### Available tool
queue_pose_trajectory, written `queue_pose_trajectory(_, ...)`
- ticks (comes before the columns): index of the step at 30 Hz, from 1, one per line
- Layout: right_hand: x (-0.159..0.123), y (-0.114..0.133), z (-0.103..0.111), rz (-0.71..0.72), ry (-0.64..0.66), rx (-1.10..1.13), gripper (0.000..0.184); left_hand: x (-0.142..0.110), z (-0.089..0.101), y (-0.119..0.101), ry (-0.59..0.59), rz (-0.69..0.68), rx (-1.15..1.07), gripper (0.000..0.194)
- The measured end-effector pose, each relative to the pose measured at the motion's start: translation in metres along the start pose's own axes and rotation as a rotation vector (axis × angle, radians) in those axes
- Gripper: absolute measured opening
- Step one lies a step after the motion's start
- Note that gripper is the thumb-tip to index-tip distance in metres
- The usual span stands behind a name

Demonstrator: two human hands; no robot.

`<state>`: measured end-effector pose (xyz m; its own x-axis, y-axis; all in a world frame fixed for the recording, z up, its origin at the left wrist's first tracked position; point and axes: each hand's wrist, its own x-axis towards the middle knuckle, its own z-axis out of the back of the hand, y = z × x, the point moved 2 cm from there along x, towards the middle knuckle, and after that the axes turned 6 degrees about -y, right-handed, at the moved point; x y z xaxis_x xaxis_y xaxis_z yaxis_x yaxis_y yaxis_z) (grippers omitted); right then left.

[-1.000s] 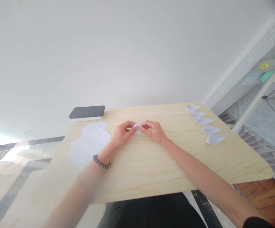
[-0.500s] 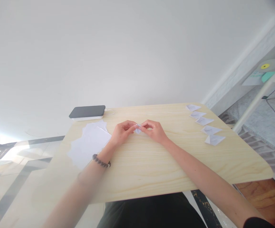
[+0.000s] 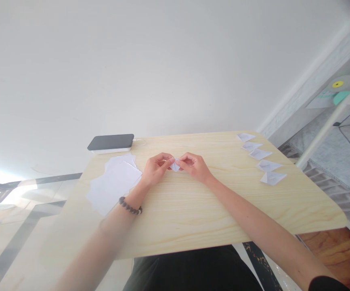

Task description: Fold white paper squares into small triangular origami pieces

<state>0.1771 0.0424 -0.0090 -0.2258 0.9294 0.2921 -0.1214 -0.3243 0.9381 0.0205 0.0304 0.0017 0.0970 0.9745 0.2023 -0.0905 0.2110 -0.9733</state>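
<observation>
A small folded white paper piece (image 3: pixel 175 166) sits pinched between both hands near the middle of the light wooden table (image 3: pixel 193 210). My left hand (image 3: pixel 156 168), with a dark bead bracelet on its wrist, grips the paper's left side with closed fingers. On the paper's right side my right hand (image 3: pixel 194 166) pinches it too. The paper is held just above the tabletop and is mostly hidden by the fingers.
A loose stack of white paper sheets (image 3: pixel 113 182) lies to the left. Behind it a dark phone (image 3: pixel 111 143) rests on a white base. Several folded paper pieces (image 3: pixel 261 158) line the right far edge. A lamp stand (image 3: pixel 329 123) rises at right.
The hands have shifted only slightly and the paper piece between them looks more compact than a second ago. Nothing else on the table has moved.
</observation>
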Motion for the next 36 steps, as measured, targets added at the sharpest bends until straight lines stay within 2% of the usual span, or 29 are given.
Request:
queue_pose_trajectory(11,-0.0013,0.0026,-0.0007,0.100,0.001,-0.161,0.020,0.0010,0.0053,0.0021,0.033,-0.048,0.113,0.025)
queue_pose_trajectory(18,-0.0008,-0.0010,0.0004,0.060,-0.012,-0.133,0.021,0.0004,0.0000,0.0045,0.047,0.024,0.017,0.026)
queue_pose_trajectory(27,-0.0009,-0.0022,0.0010,0.049,-0.019,-0.161,0.020,-0.0009,0.0017,0.0048,0.062,0.001,0.132,0.029)
queue_pose_trajectory(36,-0.0020,0.0020,-0.0016,0.023,-0.006,-0.139,0.019,0.0002,0.0009,0.0045,0.081,-0.007,0.124,0.029)
